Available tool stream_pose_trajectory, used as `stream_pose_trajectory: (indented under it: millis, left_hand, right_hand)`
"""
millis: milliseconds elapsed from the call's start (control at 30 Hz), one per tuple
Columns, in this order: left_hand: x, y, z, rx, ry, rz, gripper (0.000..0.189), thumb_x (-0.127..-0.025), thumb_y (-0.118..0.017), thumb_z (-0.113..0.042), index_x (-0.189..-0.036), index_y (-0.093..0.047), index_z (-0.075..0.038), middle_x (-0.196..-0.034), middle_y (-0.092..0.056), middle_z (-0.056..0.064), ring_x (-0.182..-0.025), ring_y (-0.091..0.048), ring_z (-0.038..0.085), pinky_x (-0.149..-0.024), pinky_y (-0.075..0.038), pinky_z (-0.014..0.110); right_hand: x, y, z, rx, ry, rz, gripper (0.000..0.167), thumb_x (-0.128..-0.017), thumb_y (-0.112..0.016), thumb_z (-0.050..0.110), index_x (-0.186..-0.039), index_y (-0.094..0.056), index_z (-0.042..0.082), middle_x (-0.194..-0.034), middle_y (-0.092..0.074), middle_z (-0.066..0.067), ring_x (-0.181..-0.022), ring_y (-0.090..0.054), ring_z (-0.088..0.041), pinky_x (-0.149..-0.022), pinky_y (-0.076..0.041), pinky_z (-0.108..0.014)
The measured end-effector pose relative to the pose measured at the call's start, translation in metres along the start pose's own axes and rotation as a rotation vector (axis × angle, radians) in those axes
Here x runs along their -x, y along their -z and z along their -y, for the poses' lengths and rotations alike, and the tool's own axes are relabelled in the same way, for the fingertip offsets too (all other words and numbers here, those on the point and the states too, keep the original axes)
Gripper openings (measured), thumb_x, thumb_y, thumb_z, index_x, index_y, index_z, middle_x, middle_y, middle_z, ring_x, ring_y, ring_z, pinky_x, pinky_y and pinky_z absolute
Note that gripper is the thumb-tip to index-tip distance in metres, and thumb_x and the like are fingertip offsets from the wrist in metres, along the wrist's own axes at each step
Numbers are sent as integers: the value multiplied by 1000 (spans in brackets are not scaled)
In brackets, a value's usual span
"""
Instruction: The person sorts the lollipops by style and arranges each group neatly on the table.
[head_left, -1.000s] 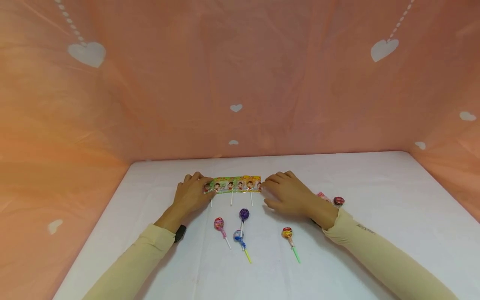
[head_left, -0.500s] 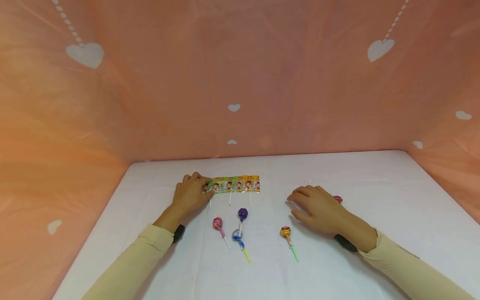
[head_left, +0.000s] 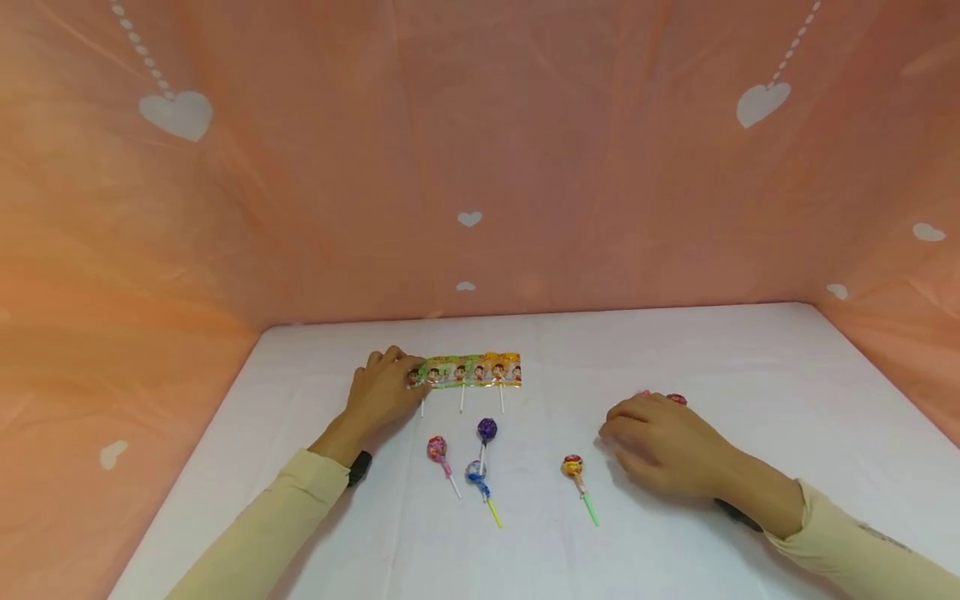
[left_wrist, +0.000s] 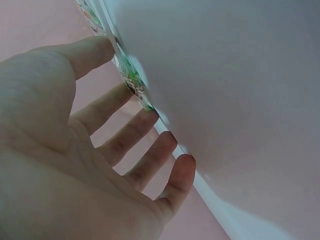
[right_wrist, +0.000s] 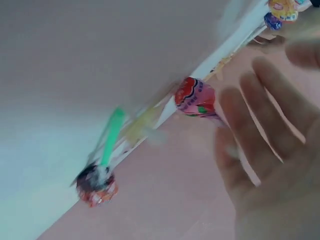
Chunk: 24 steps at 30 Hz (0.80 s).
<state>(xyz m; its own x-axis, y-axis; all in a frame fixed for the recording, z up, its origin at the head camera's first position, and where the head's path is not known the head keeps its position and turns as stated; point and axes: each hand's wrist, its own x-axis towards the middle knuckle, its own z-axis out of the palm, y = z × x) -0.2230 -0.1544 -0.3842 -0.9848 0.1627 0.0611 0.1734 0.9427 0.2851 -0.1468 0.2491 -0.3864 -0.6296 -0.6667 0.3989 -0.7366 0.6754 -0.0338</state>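
Observation:
A strip of flat wrapped lollipops (head_left: 480, 369), green to orange with cartoon faces and white sticks, lies toward the back of the table. My left hand (head_left: 384, 392) touches its left end, thumb at the near edge and fingers at the far side; in the left wrist view the fingers (left_wrist: 142, 125) are spread and nearly straight. Over the right part of the table is my right hand (head_left: 667, 446), fingers loosely bent and nothing in them. A pink-and-red lollipop (right_wrist: 194, 97) shows close by its fingertips in the right wrist view. Behind the hand a red lollipop (head_left: 677, 400) is partly covered.
Between the hands lie a pink lollipop (head_left: 437, 450), a purple lollipop (head_left: 487, 429) overlapping a blue lollipop (head_left: 476, 472) with a yellow stick, and a yellow-red lollipop (head_left: 573, 467) with a green stick. An orange cloth wall (head_left: 480, 167) rises behind the white table (head_left: 337, 542).
My right hand has left the right end of the strip and moved right and nearer to me, toward the lollipops there. My left hand has stayed at the strip.

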Motion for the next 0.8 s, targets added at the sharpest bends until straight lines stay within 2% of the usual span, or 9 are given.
stream_pose_trajectory:
  millis: [233, 333, 433, 500, 600, 633, 800]
  left_hand:
    - [0, 0, 0, 9, 0, -3, 50, -90, -67, -38, -133, -63, -12, -128, -58, 14, -118, -49, 36, -88, -41, 51]
    - [0, -1, 0, 7, -1, 0, 51, -90, -67, -38, -134, -63, -13, -127, -58, 14, -117, -49, 36, -88, -42, 51]
    - [0, -1, 1, -8, -3, -1, 50, -91, -67, -39, -135, -62, -15, -128, -58, 14, -118, -50, 36, -89, -42, 52]
    - [1, 0, 0, -14, -2, -2, 50, -91, -67, -39, -135, -62, -16, -129, -58, 14, -119, -50, 36, -89, -42, 52]
    - [1, 1, 0, -10, -6, -2, 49, -91, -68, -38, -134, -63, -15, -129, -58, 14, -119, -50, 36, -89, -42, 52]
    - [1, 1, 0, -8, -4, -2, 49, -91, -68, -38, -134, -63, -14, -128, -58, 14, -118, -50, 36, -89, -42, 52]
    - [1, 1, -2, -5, 6, -2, 50, -90, -68, -39, -133, -63, -14, -127, -58, 15, -117, -50, 36, -90, -43, 52]
  right_hand:
    - [0, 4, -5, 19, -71, -224, 16, -77, -66, 7, -84, -70, 20, -98, -64, 9, -88, -58, -11, -78, -44, -27]
    - [-1, 5, -9, 60, -83, -282, 13, -77, -65, 6, -84, -70, 16, -103, -65, 2, -89, -58, -16, -78, -44, -31]
    - [-1, 5, -12, 62, -99, -278, 23, -75, -64, 3, -95, -71, 12, -116, -63, -4, -90, -60, -16, -72, -47, -30]
    - [-1, 5, -12, 35, -117, -254, 32, -76, -66, 1, -105, -70, 13, -123, -61, -3, -84, -60, -11, -67, -48, -26]
    - [0, 6, -11, -31, -128, -216, 40, -78, -65, 0, -115, -65, 15, -125, -60, 1, -74, -55, -2, -61, -45, -18]
    - [0, 6, -10, -52, -123, -205, 40, -80, -65, 0, -117, -64, 16, -124, -60, 2, -71, -53, 0, -62, -44, -16]
    - [3, 9, -8, -192, -87, -148, 42, -88, -58, -1, -127, -59, 16, -117, -62, 7, -79, -58, 2, -72, -43, -12]
